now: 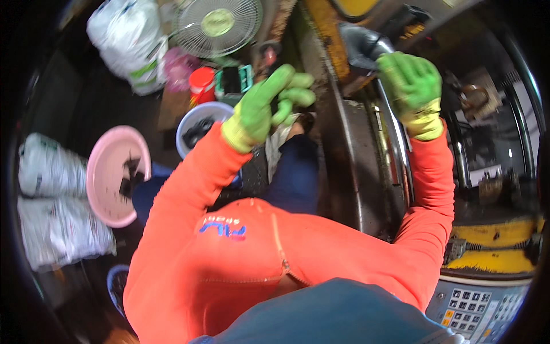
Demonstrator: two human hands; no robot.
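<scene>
My left hand point(269, 103), in a green-palmed work glove with a yellow cuff, hangs in the air with its fingers apart and nothing in them. Below and beside it stands a pale blue basin point(186, 123) holding dark pieces. My right hand point(409, 86), gloved the same way, is closed at the machine on the right, knuckles up. It is right by the end of a dark grey shiny pipe point(366, 46) and over a bright metal rod point(404, 172). What its fingers grip is hidden beneath the glove.
A pink basin point(100, 178) with dark pieces stands at the left, beside stuffed white bags point(54, 166). Ahead are a fan point(217, 23), a large white bag point(123, 37) and a red container point(201, 80). A button panel point(467, 309) and yellow machine parts point(492, 261) lie lower right.
</scene>
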